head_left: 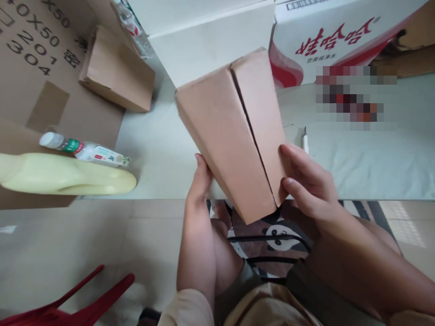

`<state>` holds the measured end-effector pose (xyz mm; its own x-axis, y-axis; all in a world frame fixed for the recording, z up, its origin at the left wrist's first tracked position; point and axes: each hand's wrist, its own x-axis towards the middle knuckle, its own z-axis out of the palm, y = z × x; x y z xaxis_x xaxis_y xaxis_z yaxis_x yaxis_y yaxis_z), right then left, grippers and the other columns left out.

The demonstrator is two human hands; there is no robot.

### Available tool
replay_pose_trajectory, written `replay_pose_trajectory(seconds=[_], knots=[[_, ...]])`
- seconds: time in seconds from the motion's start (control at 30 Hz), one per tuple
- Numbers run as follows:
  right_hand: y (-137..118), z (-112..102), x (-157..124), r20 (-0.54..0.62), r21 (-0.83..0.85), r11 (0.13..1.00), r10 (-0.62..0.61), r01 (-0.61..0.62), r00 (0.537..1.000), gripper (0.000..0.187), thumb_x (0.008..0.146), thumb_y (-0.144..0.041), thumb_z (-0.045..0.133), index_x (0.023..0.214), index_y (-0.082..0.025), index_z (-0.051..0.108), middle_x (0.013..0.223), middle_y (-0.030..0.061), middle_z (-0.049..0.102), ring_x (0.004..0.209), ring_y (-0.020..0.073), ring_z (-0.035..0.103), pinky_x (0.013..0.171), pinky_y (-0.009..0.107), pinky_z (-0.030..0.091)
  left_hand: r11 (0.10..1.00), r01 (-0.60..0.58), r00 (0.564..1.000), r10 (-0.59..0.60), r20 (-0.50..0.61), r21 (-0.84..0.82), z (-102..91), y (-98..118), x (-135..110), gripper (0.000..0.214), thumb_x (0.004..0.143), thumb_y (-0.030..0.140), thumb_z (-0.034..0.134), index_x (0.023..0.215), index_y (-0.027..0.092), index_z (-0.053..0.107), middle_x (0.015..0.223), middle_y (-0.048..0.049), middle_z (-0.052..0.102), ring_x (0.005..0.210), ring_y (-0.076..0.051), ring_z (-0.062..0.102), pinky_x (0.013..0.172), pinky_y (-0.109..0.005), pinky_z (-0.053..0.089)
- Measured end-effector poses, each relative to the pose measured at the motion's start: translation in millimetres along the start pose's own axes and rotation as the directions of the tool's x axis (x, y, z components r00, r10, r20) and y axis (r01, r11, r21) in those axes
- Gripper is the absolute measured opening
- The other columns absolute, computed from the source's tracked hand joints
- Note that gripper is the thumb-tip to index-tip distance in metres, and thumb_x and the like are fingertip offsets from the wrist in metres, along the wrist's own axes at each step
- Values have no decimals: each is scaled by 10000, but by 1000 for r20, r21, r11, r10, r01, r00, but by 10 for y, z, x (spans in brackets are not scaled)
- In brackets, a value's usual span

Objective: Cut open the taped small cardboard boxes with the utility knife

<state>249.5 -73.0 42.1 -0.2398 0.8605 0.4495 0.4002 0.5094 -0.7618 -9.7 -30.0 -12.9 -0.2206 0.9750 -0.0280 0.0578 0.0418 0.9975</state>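
A brown cardboard box point(217, 131) is held tilted above the near edge of the table, its two long flaps closed with a narrow dark gap between them. My left hand point(201, 179) grips its left side, thumb showing and the other fingers hidden behind the box. On the right side, my right hand point(307, 181) holds the box by its lower edge, with thumb and a finger on the cardboard. A white utility knife point(305, 141) lies on the table just beyond my right hand.
Another brown box point(118, 70) stands back left beside a large printed carton point(50, 54). A water bottle point(84, 149) and a pale yellow plastic object point(68, 174) lie at left. A white-and-red carton point(326, 43) stands at the back right. Red chair parts point(98, 299) show lower left.
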Motion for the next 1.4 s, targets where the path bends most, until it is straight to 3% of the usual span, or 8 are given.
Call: replay_pose_trajectory(seconds=[0.2, 0.3, 0.37, 0.53, 0.77, 1.1, 1.27, 1.4], knots=[[178, -44, 95, 21, 4, 996, 90, -90, 996, 513, 1008, -476, 470, 1506, -352, 482, 1571, 43, 486, 1441, 295, 481, 1132, 478, 497, 965, 179, 945, -222, 239, 189, 91, -58, 26, 412, 804, 494, 745, 1072, 181, 736, 1041, -136, 772, 972, -294, 730, 814, -456, 614], [386, -47, 161, 37, 31, 989, 140, -142, 989, 445, 979, -482, 535, 1390, -327, 604, 1570, 61, 488, 1467, 297, 445, 1182, 517, 425, 968, -75, 997, 76, 6, 238, 137, -80, 70, 516, 813, 526, 724, 1207, 197, 675, 1073, -133, 752, 1015, -265, 723, 877, -434, 594], [474, -35, 185, 69, 60, 985, 157, -161, 985, 434, 973, -493, 543, 1365, -324, 621, 1524, 63, 541, 1456, 285, 460, 1194, 529, 402, 911, -334, 931, 359, -65, 243, 171, -27, 65, 532, 885, 607, 597, 1247, 222, 656, 1220, -138, 708, 1188, -269, 666, 995, -448, 548], [432, -8, 168, 243, 98, 989, 85, -112, 966, 503, 997, -563, 447, 1430, -331, 557, 1547, 48, 517, 1492, 264, 404, 1178, 511, 414, 706, -655, 756, 609, 242, 269, 223, 174, -32, 546, 961, 657, 387, 1168, 276, 720, 1324, -80, 657, 1344, -277, 546, 1211, -527, 355], [728, -114, 86, -107, -403, 850, 325, -340, 939, 357, 909, -395, 535, 1162, -225, 720, 1044, 116, 690, 831, 253, 669, 784, 456, 566, 781, -570, 821, 551, 149, 256, 183, 124, -36, 539, 951, 652, 432, 1185, 264, 723, 1371, -102, 596, 1341, -291, 526, 1201, -518, 355], [1219, -366, -49, -152, -695, 574, 470, -432, 869, 514, 781, -352, 638, 1267, -186, 669, 956, 170, 635, 815, 304, 624, 752, 494, 527, 775, -579, 814, 569, 118, 253, 291, 106, -49, 498, 975, 608, 417, 1175, 270, 722, 1371, -91, 599, 1347, -272, 520, 1198, -497, 360], [1096, -415, 33, -116, -542, 663, 549, -516, 828, 498, 768, -266, 598, 1260, -235, 663, 763, 69, 639, 685, 238, 602, 685, 415, 523, 766, -571, 819, 558, 136, 295, 358, 91, -53, 528, 991, 607, 348, 1216, 272, 688, 1400, -84, 571, 1370, -263, 493, 1196, -473, 353], [805, -371, 128, -16, 91, 777, 626, -623, 780, 431, 786, -266, 520, 1188, -250, 675, 820, 24, 608, 554, 148, 597, 546, 323, 521, 746, -554, 826, 546, 136, 369, 413, 85, -60, 589, 994, 635, 269, 1228, 269, 666, 1396, -86, 557, 1365, -262, 483, 1187, -456, 354]])
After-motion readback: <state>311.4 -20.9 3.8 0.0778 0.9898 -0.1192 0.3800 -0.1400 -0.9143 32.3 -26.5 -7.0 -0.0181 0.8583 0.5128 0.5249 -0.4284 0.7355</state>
